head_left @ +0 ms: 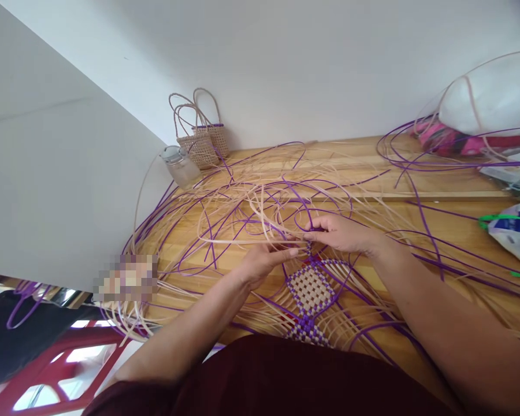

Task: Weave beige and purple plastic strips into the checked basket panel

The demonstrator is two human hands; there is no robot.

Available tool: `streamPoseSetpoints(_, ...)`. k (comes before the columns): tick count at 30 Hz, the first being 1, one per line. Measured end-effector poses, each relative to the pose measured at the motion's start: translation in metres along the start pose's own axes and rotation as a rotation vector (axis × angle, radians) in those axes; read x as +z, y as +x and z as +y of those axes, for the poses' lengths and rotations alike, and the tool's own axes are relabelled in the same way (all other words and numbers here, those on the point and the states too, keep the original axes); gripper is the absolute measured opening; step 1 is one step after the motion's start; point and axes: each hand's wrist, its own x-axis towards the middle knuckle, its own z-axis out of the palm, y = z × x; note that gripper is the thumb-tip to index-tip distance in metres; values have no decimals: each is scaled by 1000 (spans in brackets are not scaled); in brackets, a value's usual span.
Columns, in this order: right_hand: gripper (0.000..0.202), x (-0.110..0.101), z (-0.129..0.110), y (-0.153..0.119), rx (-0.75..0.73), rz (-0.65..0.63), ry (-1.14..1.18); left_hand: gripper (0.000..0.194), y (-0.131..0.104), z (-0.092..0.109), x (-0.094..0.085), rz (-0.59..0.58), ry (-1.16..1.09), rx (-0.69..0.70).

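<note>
A woven piece (pixel 312 289) of beige and purple strands lies on the wooden table (pixel 450 222), close to my body. Loose strands spread from it on all sides. Beyond its top edge, my right hand (pixel 331 232) pinches strands between thumb and fingers, near a small purple and beige knotted part (pixel 309 247). My left hand (pixel 266 258) is just left of that part, its thumb pointing right and its fingers closed around pale strands. The fingertips of both hands nearly meet, and strands partly cover them.
Two small woven baskets (pixel 203 144) and a glass jar (pixel 182 167) stand at the back left by the wall. Plastic bags (pixel 517 231) and a pink bundle (pixel 453 138) lie at the right. A red chair (pixel 75 370) is at the lower left.
</note>
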Motion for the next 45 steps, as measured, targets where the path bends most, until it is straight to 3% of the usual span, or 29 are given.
streamPoseSetpoints(4,48,8,5,5,4,-57,-42,35,34,5,12,79,-210,-32)
streamPoseSetpoints(10,43,8,13,8,16,-79,19,3,76,32,16,209,-319,-58)
streamPoseSetpoints(15,46,-3,17,7,-36,-55,239,7,76,41,5,172,-289,-68)
streamPoseSetpoints(22,46,-7,19,7,10,-9,30,16,75,29,-3,254,-321,-105)
streamPoseSetpoints(27,37,-2,11,10,75,87,-67,19,77,26,-7,172,-351,-40)
streamPoseSetpoints(31,41,2,0,8,106,164,-149,33,76,25,-12,66,-321,-1)
streamPoseSetpoints(35,42,5,-2,7,35,33,-150,31,74,32,-12,47,-334,-20)
streamPoseSetpoints(38,42,8,9,9,59,-39,-84,24,74,51,-16,85,-353,2)
streamPoseSetpoints(40,46,9,20,12,72,-52,-56,18,75,72,-29,141,-326,72)
streamPoseSetpoints(43,51,11,32,15,86,-56,-36,20,77,117,-66,233,-187,166)
streamPoseSetpoints(45,53,11,36,15,90,-54,-32,26,74,156,-95,377,-103,198)
